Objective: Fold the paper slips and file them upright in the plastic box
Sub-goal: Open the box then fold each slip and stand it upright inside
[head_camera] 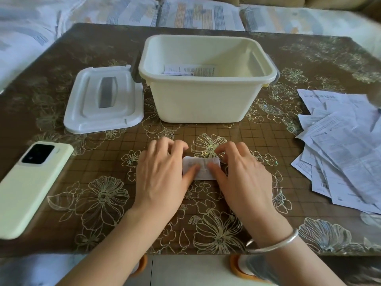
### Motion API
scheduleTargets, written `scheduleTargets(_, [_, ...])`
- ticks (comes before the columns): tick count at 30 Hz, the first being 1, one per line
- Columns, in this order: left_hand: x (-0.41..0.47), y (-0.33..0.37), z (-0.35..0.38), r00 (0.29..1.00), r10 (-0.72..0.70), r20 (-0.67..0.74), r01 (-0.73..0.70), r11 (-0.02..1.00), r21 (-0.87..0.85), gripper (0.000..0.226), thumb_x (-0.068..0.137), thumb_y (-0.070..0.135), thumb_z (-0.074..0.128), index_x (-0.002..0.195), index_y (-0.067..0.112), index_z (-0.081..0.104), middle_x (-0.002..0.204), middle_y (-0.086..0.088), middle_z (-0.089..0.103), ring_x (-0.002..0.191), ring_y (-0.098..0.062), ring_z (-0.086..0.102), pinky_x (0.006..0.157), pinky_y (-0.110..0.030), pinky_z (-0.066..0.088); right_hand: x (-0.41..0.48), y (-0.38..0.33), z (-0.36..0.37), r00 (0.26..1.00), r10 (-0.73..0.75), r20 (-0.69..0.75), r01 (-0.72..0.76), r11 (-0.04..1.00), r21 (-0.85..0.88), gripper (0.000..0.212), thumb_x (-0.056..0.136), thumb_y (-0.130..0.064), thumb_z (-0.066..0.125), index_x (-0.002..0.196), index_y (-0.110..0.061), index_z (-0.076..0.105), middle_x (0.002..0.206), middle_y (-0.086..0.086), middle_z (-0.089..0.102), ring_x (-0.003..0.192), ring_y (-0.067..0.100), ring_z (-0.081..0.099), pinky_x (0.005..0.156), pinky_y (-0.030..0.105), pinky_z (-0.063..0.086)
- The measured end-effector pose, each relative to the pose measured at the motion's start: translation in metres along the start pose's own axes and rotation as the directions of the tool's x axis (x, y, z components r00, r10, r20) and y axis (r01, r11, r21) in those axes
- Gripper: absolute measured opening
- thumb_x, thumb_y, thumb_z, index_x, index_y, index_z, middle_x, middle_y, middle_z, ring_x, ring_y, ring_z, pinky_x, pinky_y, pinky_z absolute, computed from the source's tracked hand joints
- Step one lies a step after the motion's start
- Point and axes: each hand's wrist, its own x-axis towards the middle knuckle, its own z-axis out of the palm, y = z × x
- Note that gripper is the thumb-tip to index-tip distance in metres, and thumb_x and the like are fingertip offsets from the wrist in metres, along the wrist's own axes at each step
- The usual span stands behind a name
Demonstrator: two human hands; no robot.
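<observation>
At table's front edge, left hand and right hand pinch a slip.
Box behind; lid, phone leftward; pile, seemingly unfolded, right.

Cloth: brown, with gold outlined flowers and a fine gold grid across the middle of the frame.
Box: cream, plain; latch on its left side grey.
Lid: white, with a grey handle, left of centre.
Phone: pale yellow-green, with a black camera block, lower left.
Folded slip: white, with faint grey print, centre.
Pile of slips: white, with dense dark print, right edge.
Slips in box: white, with black print.
Bangle: silver, lower right.
Sofa cover: pale, with blue, grey and orange striped blocks, along the top.
</observation>
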Motion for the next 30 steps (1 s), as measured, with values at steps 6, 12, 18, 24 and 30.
scheduleTargets(6, [0.012,0.001,-0.007,0.980,0.192,0.048,-0.191,0.981,-0.022,0.027,0.082,0.029,0.072,0.106,0.021,0.064,0.103,0.004,0.058,0.098,-0.018,0.051,0.084,-0.034,0.042,0.008,0.006,-0.006,0.992,0.001,0.127,-0.007,0.999,0.052,0.032,0.090,-0.049,0.056,0.118,-0.036,0.048,0.104,-0.011,0.051,0.085,0.017,0.059,0.064,0.031,0.048])
scheduleTargets(12, [0.002,-0.014,-0.012,0.915,0.401,0.037,-0.400,0.916,-0.037,0.026,0.081,0.036,0.065,0.095,0.016,0.073,0.095,0.005,0.067,0.090,-0.016,0.059,0.079,-0.035,0.046,0.007,0.009,-0.001,0.997,-0.018,0.081,0.011,0.995,0.096,0.025,0.089,-0.047,0.060,0.111,-0.037,0.053,0.097,-0.013,0.052,0.075,0.011,0.055,0.059,0.030,0.049])
scheduleTargets(18, [0.015,-0.023,-0.024,0.840,0.525,0.134,-0.519,0.851,-0.084,0.022,0.080,0.030,0.060,0.093,0.014,0.069,0.089,0.005,0.069,0.078,-0.014,0.063,0.076,-0.033,0.054,0.005,0.015,-0.005,1.000,0.020,-0.020,-0.012,0.935,0.354,0.012,0.086,-0.035,0.064,0.097,-0.030,0.061,0.092,-0.015,0.056,0.063,0.003,0.051,0.053,0.024,0.043])
scheduleTargets(24, [0.018,-0.017,-0.027,0.850,0.526,0.039,-0.522,0.849,-0.084,0.006,0.081,0.020,0.060,0.078,0.017,0.057,0.067,0.007,0.057,0.057,-0.014,0.051,0.058,-0.030,0.048,0.003,0.005,-0.025,0.916,-0.401,0.004,0.401,0.915,0.036,0.019,0.077,-0.034,0.075,0.092,-0.023,0.069,0.095,-0.009,0.061,0.088,0.015,0.054,0.065,0.029,0.049])
scheduleTargets(30, [0.037,-0.016,-0.059,0.889,0.455,-0.041,-0.457,0.880,-0.132,0.007,0.081,0.021,0.070,0.083,0.016,0.065,0.072,0.010,0.066,0.057,-0.004,0.055,0.056,-0.018,0.040,0.049,-0.015,-0.057,0.843,-0.538,0.005,0.537,0.843,-0.030,0.008,0.088,-0.020,0.063,0.081,-0.018,0.066,0.079,-0.005,0.062,0.073,0.018,0.057,0.056,0.037,0.050])
